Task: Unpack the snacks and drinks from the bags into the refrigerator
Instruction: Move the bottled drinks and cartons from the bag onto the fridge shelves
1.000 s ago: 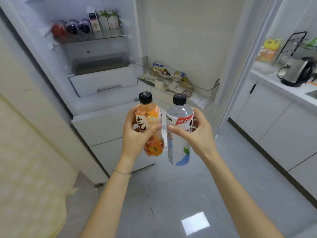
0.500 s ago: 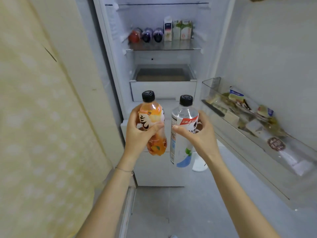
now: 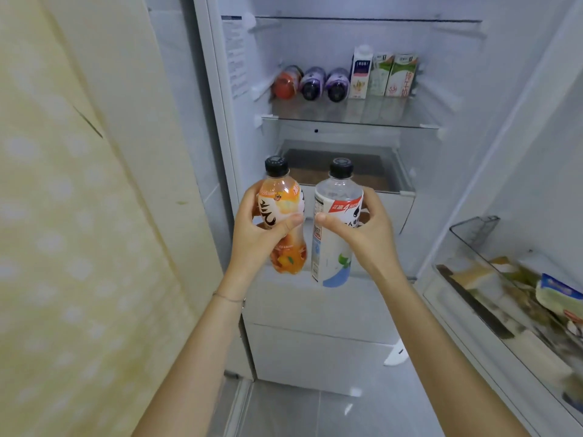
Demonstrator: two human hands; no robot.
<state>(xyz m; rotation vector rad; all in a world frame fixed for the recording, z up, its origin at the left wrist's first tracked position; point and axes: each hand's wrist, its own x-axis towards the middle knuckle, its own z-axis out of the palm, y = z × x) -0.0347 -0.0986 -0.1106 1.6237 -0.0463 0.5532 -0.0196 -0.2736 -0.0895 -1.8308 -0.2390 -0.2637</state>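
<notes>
Both bottles now nearer the shelf (image 3: 347,116): left hand (image 3: 262,228) grips orange bottle (image 3: 284,222), right hand (image 3: 362,231) clear bottle (image 3: 334,228); full, heavy, slick, held mid-body.

hands grip an orange bottle (image 3: 285,227) and clear bottle (image 3: 334,228) (both upright) before the open refrigerator (image 3: 347,121).

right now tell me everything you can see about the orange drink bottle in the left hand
The orange drink bottle is clear plastic with a waisted shape, a black screw cap still on, and a label with white patches, black characters and fruit pictures near the base. It looks full of orange liquid. It stands upright in the grip of the left hand, thumb across its front, in front of the open refrigerator's drawer, close beside a clear bottle but not visibly touching it.
</notes>
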